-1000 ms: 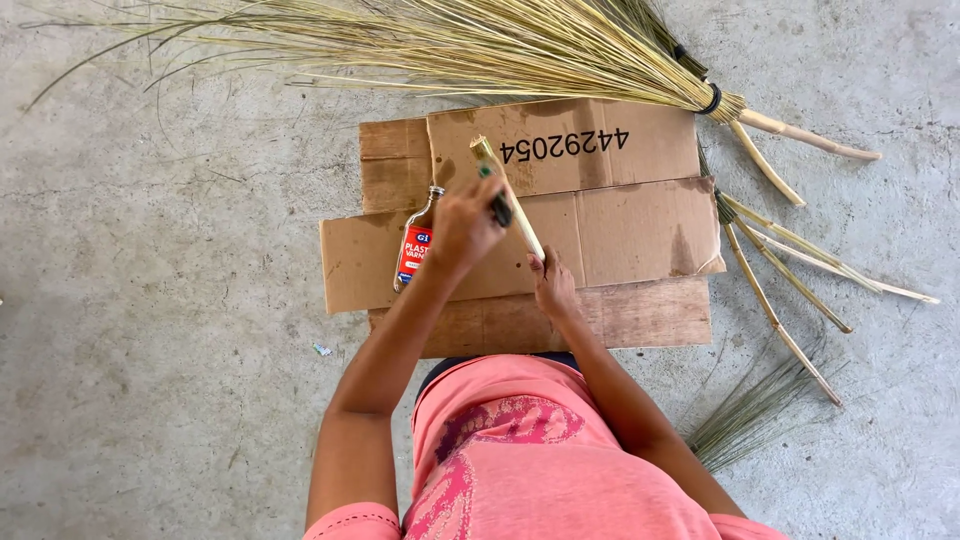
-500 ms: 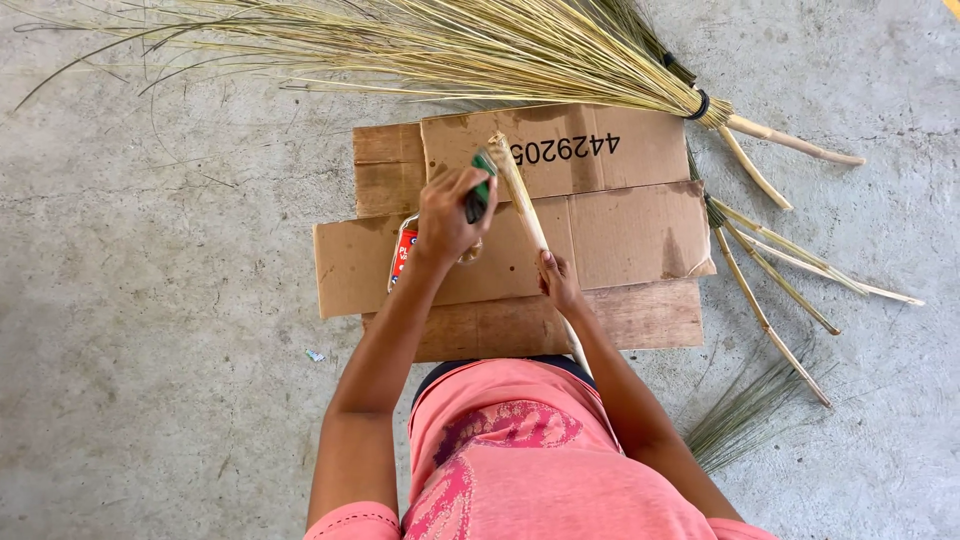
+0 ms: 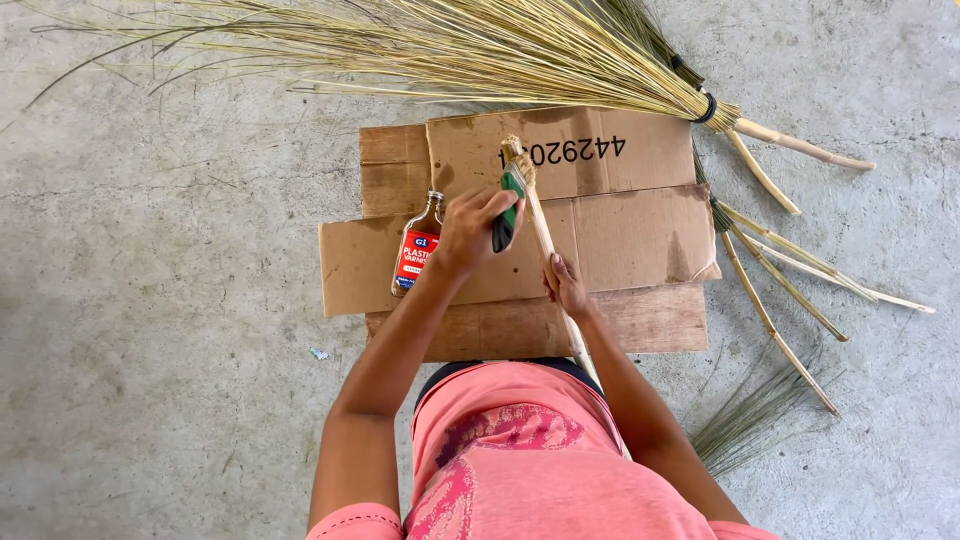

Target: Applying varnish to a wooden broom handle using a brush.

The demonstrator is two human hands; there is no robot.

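**Brush on stick tip**

Pale stick [image 3: 545,245] slants over cardboard [image 3: 640,240], tip up. Right hand [image 3: 566,285] fingers closed round its mid. Left hand [image 3: 468,230] fist grips green-handled brush [image 3: 508,212], bristles at tip. Bottle [image 3: 418,248] just left; brooms [image 3: 480,50] beyond.

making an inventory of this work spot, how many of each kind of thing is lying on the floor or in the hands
flattened brown cardboard sheet: 1
small brown glass bottle with red label: 1
green-handled brush in left hand: 1
pale bamboo stick steadied by right hand: 1
grass brooms with stick handles: about 5
Total: about 9
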